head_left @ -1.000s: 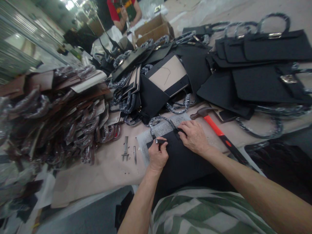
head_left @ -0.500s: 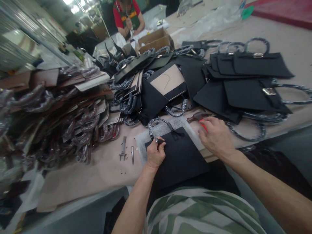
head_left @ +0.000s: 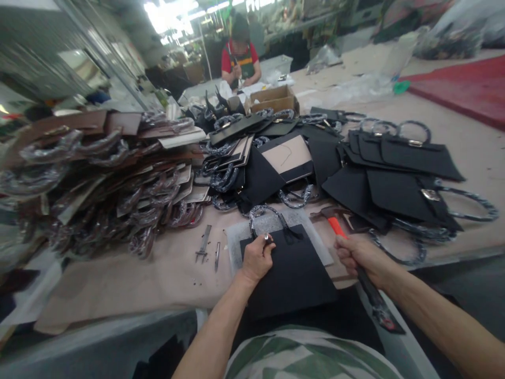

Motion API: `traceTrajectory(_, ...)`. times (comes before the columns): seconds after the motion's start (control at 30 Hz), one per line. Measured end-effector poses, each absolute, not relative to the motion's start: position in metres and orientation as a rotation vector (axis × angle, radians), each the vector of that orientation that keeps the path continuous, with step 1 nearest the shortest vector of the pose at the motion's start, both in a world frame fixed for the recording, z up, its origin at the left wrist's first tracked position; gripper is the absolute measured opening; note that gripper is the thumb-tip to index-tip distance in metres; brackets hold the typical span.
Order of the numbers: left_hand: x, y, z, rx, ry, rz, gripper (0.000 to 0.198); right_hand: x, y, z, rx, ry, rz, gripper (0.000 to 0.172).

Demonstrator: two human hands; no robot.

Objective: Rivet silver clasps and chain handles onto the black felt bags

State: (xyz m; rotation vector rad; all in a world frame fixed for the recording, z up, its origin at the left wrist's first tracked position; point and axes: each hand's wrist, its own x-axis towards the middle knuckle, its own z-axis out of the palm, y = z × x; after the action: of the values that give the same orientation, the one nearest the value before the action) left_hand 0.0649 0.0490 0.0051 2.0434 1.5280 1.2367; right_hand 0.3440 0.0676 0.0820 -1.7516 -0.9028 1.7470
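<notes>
A black felt bag panel (head_left: 294,271) with a plastic-wrapped handle (head_left: 265,212) lies in front of me on a grey pad (head_left: 315,245). My left hand (head_left: 256,258) rests on the panel's top left corner, fingers pinched on a small metal punch (head_left: 267,238) held upright. My right hand (head_left: 361,258) is wrapped round the orange-and-black handle of a hammer (head_left: 338,226), whose head lies on the table just right of the pad.
Stacks of brown bag panels (head_left: 118,179) fill the left; black bag panels (head_left: 394,173) spread across the far right. Small metal tools (head_left: 205,245) lie left of the pad. A cardboard box (head_left: 274,99) and a seated person (head_left: 240,60) are at the far end.
My right hand left the bag handle's base, moved right and closed round the hammer handle. My left hand stayed on the corner with the punch. The camera tilted up.
</notes>
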Motion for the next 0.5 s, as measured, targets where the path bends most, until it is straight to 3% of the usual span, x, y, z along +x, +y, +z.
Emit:
traceTrajectory(0.2,0.066,0.05,0.006,2.068,1.544,1.261,0.012,0.307,0.044,0.157,-1.618,-1.694,0.992,0.045)
traceTrajectory(0.3,0.066,0.05,0.004,2.085,1.561,1.253,0.01,0.296,0.038,0.163,-1.609,-2.15,0.618,0.036)
traceTrajectory(0.4,0.066,0.051,0.003,2.099,1.564,1.248,0.01,0.291,0.04,0.164,-1.649,-2.492,0.524,0.026)
traceTrajectory(0.5,0.067,0.05,0.001,2.089,1.573,1.24,0.009,0.287,0.043,0.189,-1.527,-2.45,0.391,0.031)
